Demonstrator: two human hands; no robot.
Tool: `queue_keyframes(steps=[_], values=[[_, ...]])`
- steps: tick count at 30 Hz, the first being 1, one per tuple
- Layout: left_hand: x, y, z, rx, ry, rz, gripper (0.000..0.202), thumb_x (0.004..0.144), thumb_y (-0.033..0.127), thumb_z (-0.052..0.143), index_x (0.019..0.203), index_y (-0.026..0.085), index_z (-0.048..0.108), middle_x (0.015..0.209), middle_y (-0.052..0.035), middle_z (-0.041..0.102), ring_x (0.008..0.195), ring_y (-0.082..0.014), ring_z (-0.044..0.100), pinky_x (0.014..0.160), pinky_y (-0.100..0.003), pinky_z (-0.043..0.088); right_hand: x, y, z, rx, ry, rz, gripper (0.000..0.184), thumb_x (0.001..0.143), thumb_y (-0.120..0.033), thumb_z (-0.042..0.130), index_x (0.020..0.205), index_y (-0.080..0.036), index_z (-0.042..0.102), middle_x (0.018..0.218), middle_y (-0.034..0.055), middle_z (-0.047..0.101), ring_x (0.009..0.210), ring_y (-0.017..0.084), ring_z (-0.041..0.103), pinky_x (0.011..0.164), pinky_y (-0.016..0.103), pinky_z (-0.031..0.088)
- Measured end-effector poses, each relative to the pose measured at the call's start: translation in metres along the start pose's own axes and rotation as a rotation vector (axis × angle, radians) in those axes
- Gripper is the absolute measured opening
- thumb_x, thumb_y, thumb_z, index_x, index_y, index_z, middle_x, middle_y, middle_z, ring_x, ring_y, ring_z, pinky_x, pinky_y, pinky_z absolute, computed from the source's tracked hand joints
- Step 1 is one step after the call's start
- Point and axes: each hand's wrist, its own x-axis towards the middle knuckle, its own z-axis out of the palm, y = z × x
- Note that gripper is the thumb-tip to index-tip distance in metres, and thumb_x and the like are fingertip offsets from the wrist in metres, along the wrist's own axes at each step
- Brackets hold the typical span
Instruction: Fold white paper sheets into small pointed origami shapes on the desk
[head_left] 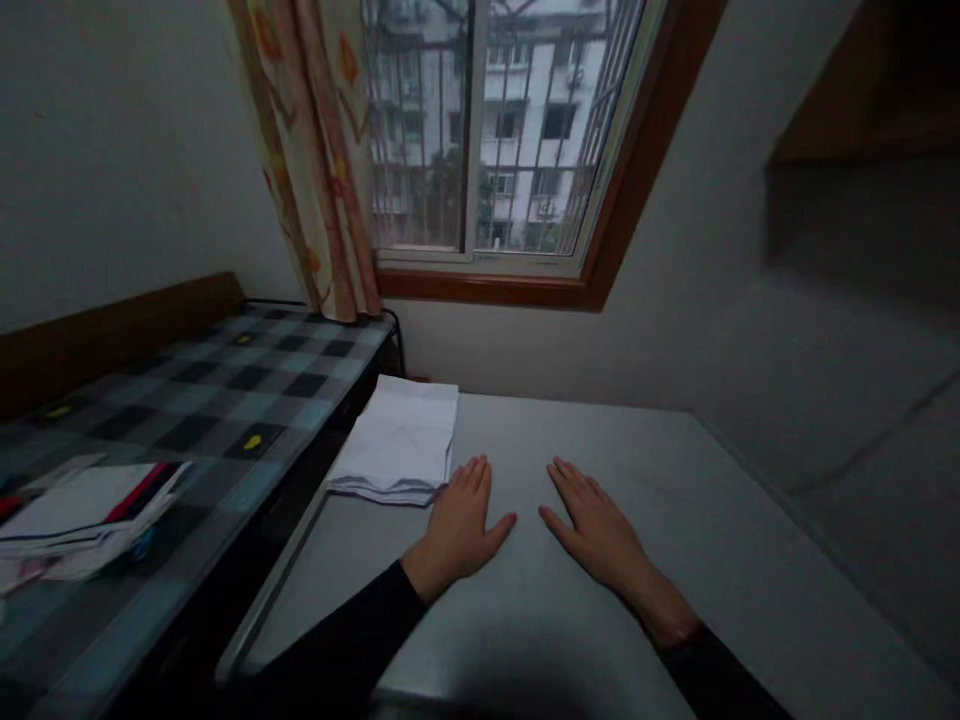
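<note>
In the head view, the left hand [463, 520] and right hand [596, 525] lie palm down on the pale desk [622, 450], apart, each grip wide, with fingers straight and thumb turned inward. The stack of white sheets [401, 435] sits on the desk's far left part; the left fingertips are at its near right corner, and whether they touch it I cannot tell. Its lower layers are mostly hidden under the top sheet. Both dark sleeves [352, 625] run out of the frame below, and a dark blur covers the desk's near edge. Left, on the checked bed [285, 375], a pile of printed items [90, 505] is cut off. Upper right, a wooden cabinet [862, 115] is cropped, its inside too dark to read.
</note>
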Motion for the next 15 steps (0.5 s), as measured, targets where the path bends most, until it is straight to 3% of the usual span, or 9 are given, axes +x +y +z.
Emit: queue_keyframes(steps=[11, 15], values=[[0.001, -0.002, 0.004, -0.014, 0.031, 0.016, 0.088, 0.109, 0.062, 0.051, 0.173, 0.003, 0.035, 0.183, -0.0238, 0.029, 0.172, -0.0369, 0.031, 0.142, -0.053, 0.028, 0.002, 0.002, -0.001, 0.000, 0.017, -0.015, 0.078, 0.112, -0.062, 0.044, 0.176, -0.018, 0.041, 0.182, 0.0164, 0.038, 0.169, 0.036, 0.039, 0.138, 0.060, 0.032], [-0.002, 0.006, -0.001, -0.059, 0.066, 0.030, 0.093, 0.108, 0.069, 0.051, 0.172, 0.002, 0.037, 0.181, -0.0246, 0.035, 0.171, -0.0363, 0.033, 0.141, -0.048, 0.028, -0.003, 0.028, 0.015, 0.009, 0.130, -0.115, 0.083, 0.110, -0.066, 0.041, 0.180, -0.022, 0.032, 0.177, 0.0181, 0.048, 0.163, 0.041, 0.048, 0.132, 0.067, 0.041]])
